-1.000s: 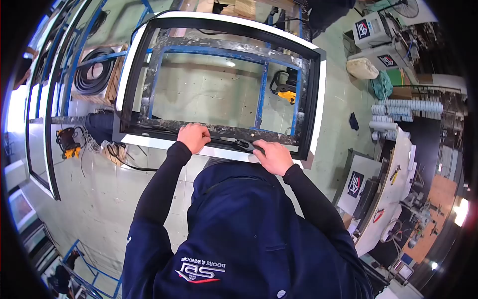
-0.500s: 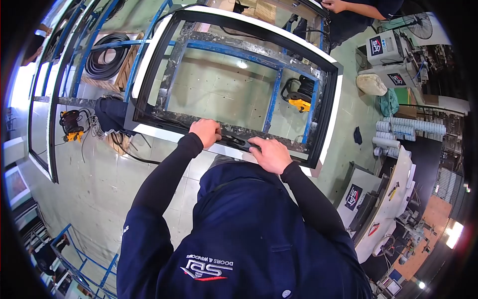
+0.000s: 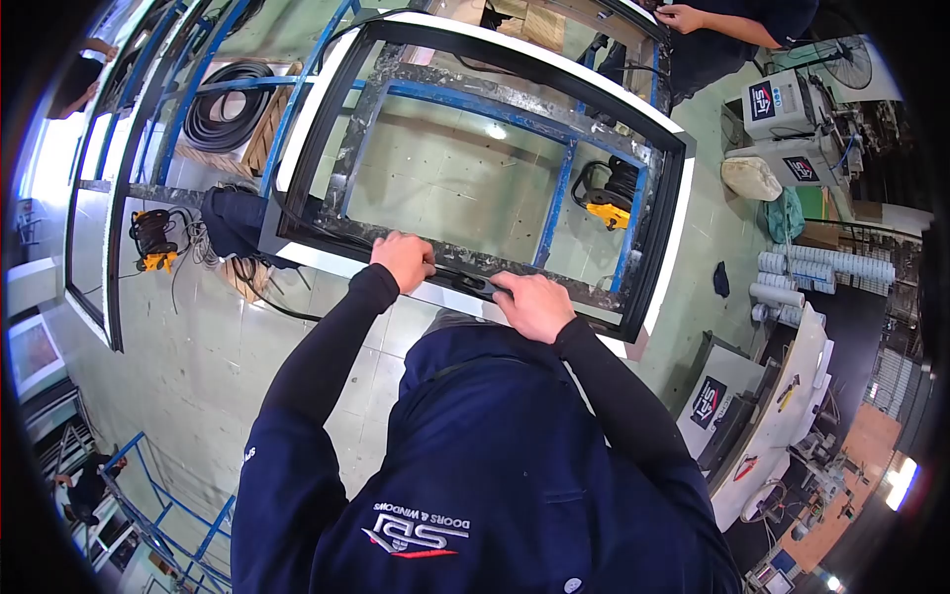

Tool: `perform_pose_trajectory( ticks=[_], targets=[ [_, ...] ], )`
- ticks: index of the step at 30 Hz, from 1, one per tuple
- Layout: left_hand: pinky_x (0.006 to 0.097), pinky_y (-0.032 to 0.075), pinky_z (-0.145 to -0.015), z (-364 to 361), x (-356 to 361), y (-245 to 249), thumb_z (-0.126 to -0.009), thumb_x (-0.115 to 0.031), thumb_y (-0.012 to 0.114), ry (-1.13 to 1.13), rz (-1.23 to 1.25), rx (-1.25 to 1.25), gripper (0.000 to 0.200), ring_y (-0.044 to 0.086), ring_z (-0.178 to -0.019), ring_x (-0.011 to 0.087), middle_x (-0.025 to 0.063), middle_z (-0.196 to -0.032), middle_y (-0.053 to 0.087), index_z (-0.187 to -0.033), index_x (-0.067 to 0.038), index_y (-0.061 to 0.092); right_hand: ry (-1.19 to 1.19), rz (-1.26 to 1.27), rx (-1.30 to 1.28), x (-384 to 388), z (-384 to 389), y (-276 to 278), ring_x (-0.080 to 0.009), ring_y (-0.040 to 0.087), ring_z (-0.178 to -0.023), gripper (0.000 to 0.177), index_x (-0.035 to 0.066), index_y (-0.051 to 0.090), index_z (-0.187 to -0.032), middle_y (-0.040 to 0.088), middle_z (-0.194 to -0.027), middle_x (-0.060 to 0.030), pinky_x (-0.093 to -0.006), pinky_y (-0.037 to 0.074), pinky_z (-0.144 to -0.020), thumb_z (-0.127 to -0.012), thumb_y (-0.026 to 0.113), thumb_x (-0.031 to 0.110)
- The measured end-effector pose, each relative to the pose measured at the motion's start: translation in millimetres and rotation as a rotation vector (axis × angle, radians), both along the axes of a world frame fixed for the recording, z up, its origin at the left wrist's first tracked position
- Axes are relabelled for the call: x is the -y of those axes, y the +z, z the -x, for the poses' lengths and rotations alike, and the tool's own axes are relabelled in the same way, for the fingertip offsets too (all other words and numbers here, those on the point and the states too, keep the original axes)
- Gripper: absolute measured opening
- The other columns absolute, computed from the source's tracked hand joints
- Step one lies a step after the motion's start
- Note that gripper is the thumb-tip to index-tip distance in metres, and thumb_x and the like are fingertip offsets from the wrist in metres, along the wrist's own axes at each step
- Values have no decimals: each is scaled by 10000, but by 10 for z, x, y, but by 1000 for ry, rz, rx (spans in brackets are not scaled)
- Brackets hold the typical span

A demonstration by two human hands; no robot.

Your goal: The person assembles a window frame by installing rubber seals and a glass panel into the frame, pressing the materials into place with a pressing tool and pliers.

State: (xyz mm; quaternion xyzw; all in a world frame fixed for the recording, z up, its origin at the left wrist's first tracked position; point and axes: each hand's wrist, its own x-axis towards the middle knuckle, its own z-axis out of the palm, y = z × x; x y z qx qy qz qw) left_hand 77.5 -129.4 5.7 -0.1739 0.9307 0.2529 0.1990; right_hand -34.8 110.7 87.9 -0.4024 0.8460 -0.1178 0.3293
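Observation:
A rectangular frame (image 3: 661,238), white outside with a black inner channel, lies on a blue and grey support stand (image 3: 569,188). On its near side, my left hand (image 3: 404,261) presses curled fingers on a black rubber strip that runs along the channel. My right hand (image 3: 534,305) is closed at the right end of a dark, oblong piece (image 3: 465,281) in the same channel, thumb and fingers together. That piece lies between my two hands. What is under my fingertips is mostly hidden.
A coil of black strip (image 3: 226,114) rests on a wooden pallet at the upper left. Yellow-black cable reels (image 3: 608,213) stand on the floor. A co-worker's hand (image 3: 681,18) is at a farther frame. Machines (image 3: 782,104) and a white-topped bench (image 3: 782,406) stand on the right.
The view has shifted slightly, so the frame appears farther right. Both hands stay on the near side of the frame, with almost the same grip.

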Motion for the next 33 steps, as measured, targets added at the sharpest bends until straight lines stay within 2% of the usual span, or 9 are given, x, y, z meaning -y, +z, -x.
perform_pose_trajectory(
  ticks=[6,9,12,16,20,23,27,30,33],
  targets=[
    [497,436,-968,-15,90,-22,-785,-326,801,71,-47,49,172,615,-1100,320,59,-939,744,-868,-175,796,99,-79,45,370,48,62,-397,696,-890,199,104,676,-1026,724,-894,-174,-528,540,-777,-966,574,263],
    [493,428,-969,-53,79,-41,-782,-326,803,87,-44,13,169,609,-1111,317,58,-949,743,-862,-177,793,148,-102,40,478,38,53,-399,695,-904,205,115,682,-1046,725,-893,-173,-529,538,-783,-967,574,271],
    [475,417,-974,-75,72,-49,-786,-326,800,96,-49,6,168,602,-1122,311,57,-965,739,-866,-178,794,92,-40,79,432,116,73,-411,687,-903,220,98,673,-1075,717,-888,-172,-531,535,-787,-955,593,265],
    [466,417,-972,-84,80,-31,-783,-307,792,98,-67,1,147,599,-1110,305,58,-973,723,-844,-173,790,77,196,-82,213,247,-106,-437,670,-888,264,16,628,-1092,696,-894,-178,-541,526,-788,-907,627,205],
    [463,409,-987,-80,86,-19,-784,-312,791,101,-71,9,145,596,-1117,303,56,-981,718,-842,-179,790,70,-178,20,190,321,14,-437,667,-907,235,16,593,-1030,699,-926,-190,-546,517,-784,-924,626,224],
    [462,407,-993,-82,84,-22,-784,-317,791,102,-74,7,145,596,-1118,303,55,-979,716,-838,-183,790,65,-127,-44,203,181,92,-433,670,-907,253,21,578,-1040,699,-919,-192,-549,517,-779,-931,646,238],
    [462,408,-995,-77,89,-21,-781,-320,792,105,-77,10,147,594,-1120,304,56,-974,714,-832,-182,788,180,12,-139,44,80,-75,-409,681,-906,256,53,592,-1078,694,-936,-177,-529,534,-771,-986,582,291],
    [461,410,-993,-70,89,-16,-778,-319,792,103,-81,14,145,594,-1120,305,57,-968,713,-826,-182,787,221,-82,-12,71,62,-24,-415,682,-893,250,76,602,-1127,695,-938,-173,-532,537,-756,-995,558,283],
    [459,411,-989,-75,90,-2,-778,-316,790,104,-82,16,141,594,-1118,305,57,-965,713,-823,-183,788,191,-25,-37,75,20,3,-413,682,-892,246,82,618,-1156,698,-927,-183,-544,537,-754,-986,549,246]
  ],
)
